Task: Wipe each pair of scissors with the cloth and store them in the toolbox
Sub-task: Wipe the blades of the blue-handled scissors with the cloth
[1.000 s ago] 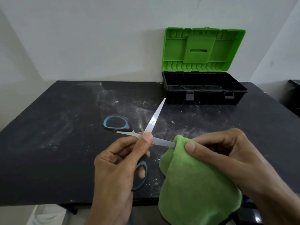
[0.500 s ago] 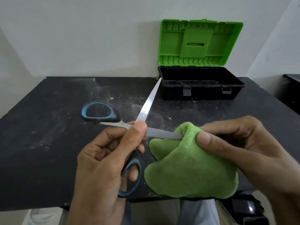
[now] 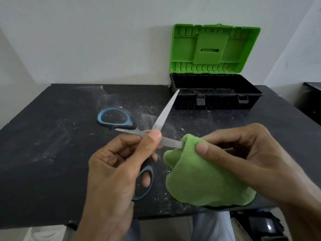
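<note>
Left hand [image 3: 111, 173]: closed round the scissors [image 3: 165, 113], thumb pressed flat on the pivot, one finger passed through the lower handle loop [image 3: 145, 181], the remaining fingers curled beneath the shank. Right hand [image 3: 243, 159]: thumb and fingers pinched together on a green cloth [image 3: 199, 180], which is folded over one blade. The scissors are held open wide, clear of the table, in front of the toolbox [image 3: 217, 100] and to its left. One bare blade is directed up and away, its tip seen against the toolbox's near left corner; whether tip and box touch cannot be told from this view. The other blade [image 3: 171, 142] runs to the right and is covered by the cloth from about its midpoint. The second handle loop [image 3: 113, 118], black with a blue lining, is seen left of the toolbox front, free of both hands. The loose part of the cloth hangs below the right hand, in front of the toolbox and toward the table's near edge. The toolbox is a black tray with two front latches, set at the back of the black table [image 3: 52, 145] against the pale wall [image 3: 104, 40]. Its bright green lid [image 3: 213, 47] stands open and upright against the wall. Shallow divisions are noted inside the tray; their contents cannot be made out. White dust and specks [image 3: 147, 110] are noted on the table surface left of the toolbox and in front of it.
</note>
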`<state>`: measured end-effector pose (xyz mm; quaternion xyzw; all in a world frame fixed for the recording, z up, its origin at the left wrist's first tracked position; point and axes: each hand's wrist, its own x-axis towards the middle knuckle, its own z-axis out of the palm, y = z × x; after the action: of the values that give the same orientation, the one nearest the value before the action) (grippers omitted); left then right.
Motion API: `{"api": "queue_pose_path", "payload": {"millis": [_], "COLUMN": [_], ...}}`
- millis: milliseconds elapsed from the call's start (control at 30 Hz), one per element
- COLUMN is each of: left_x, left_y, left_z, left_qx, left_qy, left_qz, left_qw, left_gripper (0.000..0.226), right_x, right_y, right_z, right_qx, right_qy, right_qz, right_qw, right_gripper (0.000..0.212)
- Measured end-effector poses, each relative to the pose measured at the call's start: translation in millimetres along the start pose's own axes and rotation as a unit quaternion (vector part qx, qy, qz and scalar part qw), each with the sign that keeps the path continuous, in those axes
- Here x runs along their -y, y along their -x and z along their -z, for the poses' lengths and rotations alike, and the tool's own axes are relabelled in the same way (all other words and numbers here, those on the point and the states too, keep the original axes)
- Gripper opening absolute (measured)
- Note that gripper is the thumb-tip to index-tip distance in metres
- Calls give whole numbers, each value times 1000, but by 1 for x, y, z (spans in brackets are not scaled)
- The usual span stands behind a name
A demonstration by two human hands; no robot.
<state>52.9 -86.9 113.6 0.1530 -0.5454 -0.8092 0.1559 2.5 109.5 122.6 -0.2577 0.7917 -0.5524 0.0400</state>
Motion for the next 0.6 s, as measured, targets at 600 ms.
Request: {"api": "queue_pose_path", "payload": {"millis": [600], "left_x": [2], "left_y": [-7], "left_z": [-3], "left_qx": [34], "left_qy": [-9], "left_qz": [-8], "left_qw": [999], "left_gripper": [16], "right_x": [-1], "right_y": [-10], "right_z": [-7], "right_qx": [21], "right_qy": [25], "right_qz": [-2], "right_qw": [999], "right_gripper": [18]}}
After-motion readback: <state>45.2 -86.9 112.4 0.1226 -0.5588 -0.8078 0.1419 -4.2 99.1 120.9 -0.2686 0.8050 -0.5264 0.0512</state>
